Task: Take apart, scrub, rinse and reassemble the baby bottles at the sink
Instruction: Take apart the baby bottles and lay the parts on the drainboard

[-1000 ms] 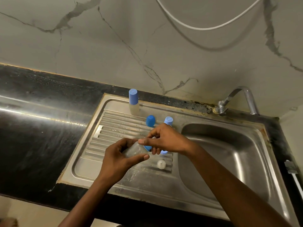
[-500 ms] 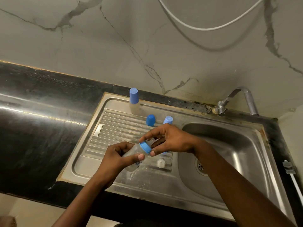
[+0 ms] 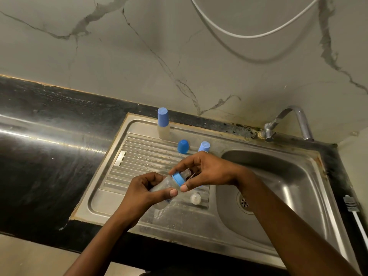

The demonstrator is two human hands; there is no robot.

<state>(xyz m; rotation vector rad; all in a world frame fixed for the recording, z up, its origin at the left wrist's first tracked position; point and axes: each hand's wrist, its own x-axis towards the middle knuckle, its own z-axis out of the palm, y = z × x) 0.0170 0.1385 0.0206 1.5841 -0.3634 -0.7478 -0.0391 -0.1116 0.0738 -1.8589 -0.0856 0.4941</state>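
Note:
My left hand (image 3: 143, 191) grips a clear baby bottle (image 3: 165, 185) lying on its side above the ribbed drainboard (image 3: 139, 154). My right hand (image 3: 205, 171) pinches the bottle's blue collar ring (image 3: 177, 179) between thumb and fingers, and the clear teat sticks out under that palm. A loose clear teat (image 3: 195, 198) lies on the drainboard just below my right hand. Further back stand a capped bottle (image 3: 163, 124), a dark blue cap (image 3: 183, 146) and a light blue capped bottle (image 3: 204, 146), partly hidden by my right hand.
The steel sink basin (image 3: 278, 188) with its drain (image 3: 244, 203) lies to the right, under a curved tap (image 3: 286, 122). A brush with a white handle (image 3: 353, 208) lies on the black counter (image 3: 49, 156) at the far right. A white cable hangs on the marble wall.
The blue collar, hidden under my right hand a second ago, now shows on the bottle's neck. My right hand's fingers have shifted round it, and the bottle has tilted slightly.

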